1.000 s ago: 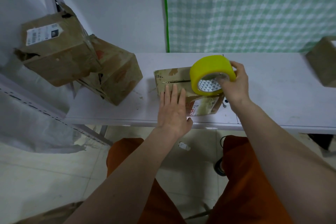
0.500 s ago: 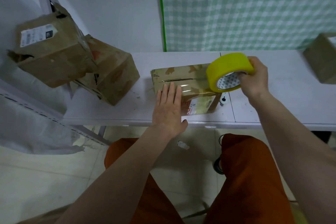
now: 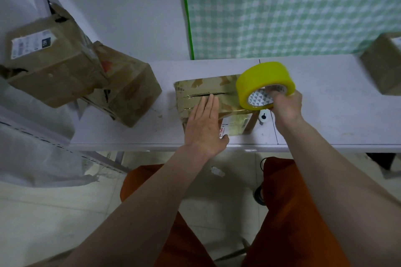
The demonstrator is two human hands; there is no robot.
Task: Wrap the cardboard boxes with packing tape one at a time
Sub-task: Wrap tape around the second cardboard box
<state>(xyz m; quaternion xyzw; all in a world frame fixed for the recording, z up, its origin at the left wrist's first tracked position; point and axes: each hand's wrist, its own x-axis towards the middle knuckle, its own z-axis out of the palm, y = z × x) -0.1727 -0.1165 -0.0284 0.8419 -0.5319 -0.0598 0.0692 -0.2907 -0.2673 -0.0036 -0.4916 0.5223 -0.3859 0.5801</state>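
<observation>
Mid-wrap on the middle box (image 3: pixel 211 102), sitting at the table (image 3: pixel 325 115) front edge: I've got my left hand (image 3: pixel 205 123) flat, fingers straight, pinning its top, my right hand (image 3: pixel 285 104) gripping the yellow tape roll (image 3: pixel 263 82) over the box's right end. Next I'd pull tape down that side, I reckon. Free tape strand hard to make out; right-edge box (image 3: pixel 384 65) cut off
</observation>
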